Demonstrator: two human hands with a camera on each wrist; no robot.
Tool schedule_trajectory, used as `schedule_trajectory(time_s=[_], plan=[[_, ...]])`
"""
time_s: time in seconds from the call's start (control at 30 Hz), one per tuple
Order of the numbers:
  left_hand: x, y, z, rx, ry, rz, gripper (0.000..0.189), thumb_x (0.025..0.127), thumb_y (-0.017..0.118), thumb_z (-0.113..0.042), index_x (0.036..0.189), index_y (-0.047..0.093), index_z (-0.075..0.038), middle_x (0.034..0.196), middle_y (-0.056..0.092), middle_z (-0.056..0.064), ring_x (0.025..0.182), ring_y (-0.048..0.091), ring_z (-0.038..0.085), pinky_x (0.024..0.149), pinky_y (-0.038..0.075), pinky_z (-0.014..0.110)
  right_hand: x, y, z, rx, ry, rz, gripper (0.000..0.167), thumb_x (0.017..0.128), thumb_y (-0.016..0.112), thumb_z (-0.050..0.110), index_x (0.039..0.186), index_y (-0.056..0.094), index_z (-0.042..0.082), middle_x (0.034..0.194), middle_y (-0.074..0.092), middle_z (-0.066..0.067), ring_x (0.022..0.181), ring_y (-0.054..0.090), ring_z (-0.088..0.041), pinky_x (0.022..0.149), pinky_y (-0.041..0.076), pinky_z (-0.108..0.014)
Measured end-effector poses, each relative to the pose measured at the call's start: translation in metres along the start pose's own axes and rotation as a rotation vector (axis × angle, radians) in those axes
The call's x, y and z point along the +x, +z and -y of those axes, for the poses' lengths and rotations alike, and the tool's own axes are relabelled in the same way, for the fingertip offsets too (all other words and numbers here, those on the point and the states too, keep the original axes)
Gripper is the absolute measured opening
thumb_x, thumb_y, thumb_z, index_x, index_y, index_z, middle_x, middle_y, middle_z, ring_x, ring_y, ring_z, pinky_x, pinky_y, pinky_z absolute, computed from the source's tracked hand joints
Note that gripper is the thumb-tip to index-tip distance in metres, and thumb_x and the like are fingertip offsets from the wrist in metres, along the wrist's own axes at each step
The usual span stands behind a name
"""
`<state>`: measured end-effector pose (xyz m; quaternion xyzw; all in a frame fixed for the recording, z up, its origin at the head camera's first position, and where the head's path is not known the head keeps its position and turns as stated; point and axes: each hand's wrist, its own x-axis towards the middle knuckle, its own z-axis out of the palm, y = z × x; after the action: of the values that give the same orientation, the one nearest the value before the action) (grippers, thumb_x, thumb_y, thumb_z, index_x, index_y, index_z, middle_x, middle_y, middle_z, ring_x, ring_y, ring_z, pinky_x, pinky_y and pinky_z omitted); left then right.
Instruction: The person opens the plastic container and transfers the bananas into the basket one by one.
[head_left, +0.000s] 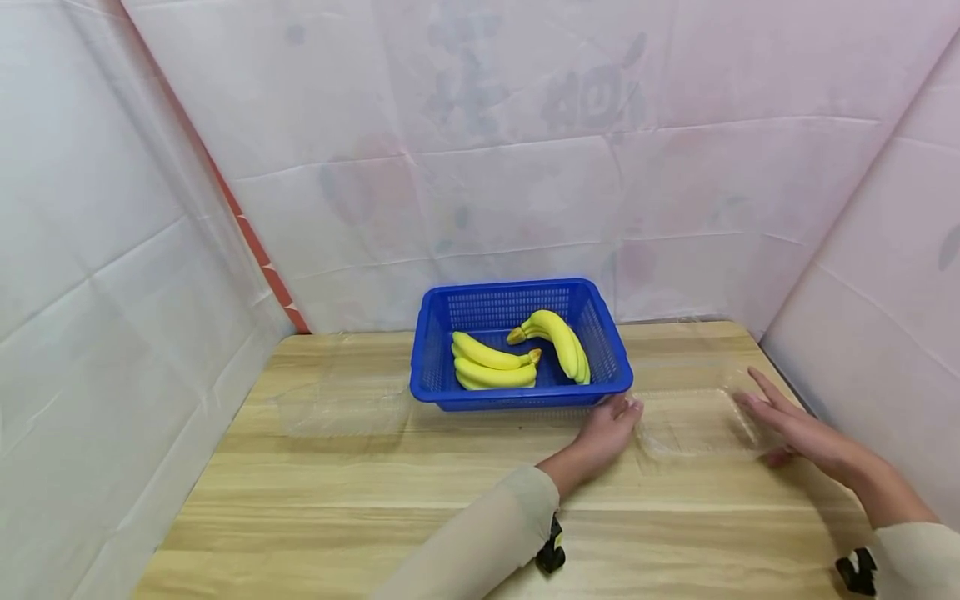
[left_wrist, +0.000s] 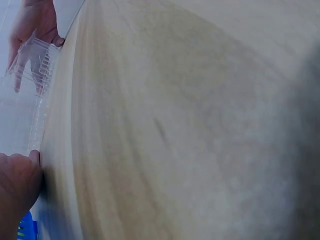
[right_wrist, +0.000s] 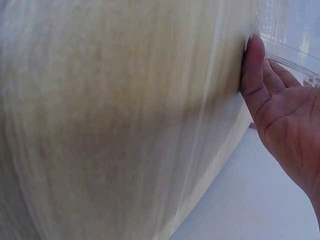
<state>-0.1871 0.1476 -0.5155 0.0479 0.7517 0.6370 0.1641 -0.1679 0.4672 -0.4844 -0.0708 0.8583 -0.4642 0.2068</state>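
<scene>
A clear plastic container point(head_left: 693, 423) lies on the right part of the wooden table, between both hands. At its left end, the fingertips of my left hand point(head_left: 607, 429) touch the side, close to the basket's front corner. My right hand point(head_left: 806, 433) is at the opposite end, with fingers spread and fairly straight. In the right wrist view, the thumb and fingers of that hand point(right_wrist: 290, 110) stand against the container's rim point(right_wrist: 295, 57). Only part of the left hand point(left_wrist: 19, 180) shows in the left wrist view, low at the left edge.
Behind the hands stands a blue plastic basket point(head_left: 521, 396) holding two bunches of bananas, one bunch point(head_left: 495, 367) on the left and another bunch point(head_left: 558, 337) on the right. Left of it sits a second clear plastic container point(head_left: 341, 412). Pale sheets hang around the table point(head_left: 315, 500).
</scene>
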Motion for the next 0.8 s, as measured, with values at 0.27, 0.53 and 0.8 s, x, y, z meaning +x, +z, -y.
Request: schedule_trajectory(time_s=[0.27, 0.53, 0.8], plan=[[0.0006, -0.0015, 0.0027, 0.027, 0.013, 0.014, 0.059, 0.11, 0.056, -0.043, 0.16, 0.05, -0.013, 0.161, 0.057, 0.007, 0.153, 0.051, 0.022, 0.128, 0.041, 0.038, 0.0049, 0.0045, 0.0034, -0.077, 0.04, -0.048, 0.078, 0.118, 0.029, 0.042, 0.163, -0.033, 0.033, 0.171, 0.009, -0.04, 0.155, 0.009, -0.063, 0.109, 0.045, -0.061], [0.0004, -0.0041, 0.0028, 0.017, 0.027, 0.014, 0.06, 0.11, 0.056, -0.042, 0.161, 0.048, -0.012, 0.163, 0.054, 0.007, 0.155, 0.048, 0.022, 0.129, 0.039, 0.039, 0.0078, 0.0074, 0.0035, -0.05, 0.015, -0.093, 0.078, 0.118, 0.033, 0.041, 0.165, -0.029, 0.032, 0.17, 0.011, -0.04, 0.152, 0.006, -0.067, 0.11, 0.017, -0.088], [-0.001, -0.0042, 0.0006, 0.045, 0.037, 0.036, 0.06, 0.11, 0.054, -0.043, 0.162, 0.046, -0.015, 0.167, 0.05, 0.003, 0.158, 0.043, 0.019, 0.131, 0.036, 0.039, 0.0049, 0.0087, 0.003, -0.08, 0.035, -0.099, 0.078, 0.118, 0.031, 0.042, 0.165, -0.03, 0.03, 0.171, 0.012, -0.039, 0.152, 0.013, -0.067, 0.111, 0.033, -0.073]])
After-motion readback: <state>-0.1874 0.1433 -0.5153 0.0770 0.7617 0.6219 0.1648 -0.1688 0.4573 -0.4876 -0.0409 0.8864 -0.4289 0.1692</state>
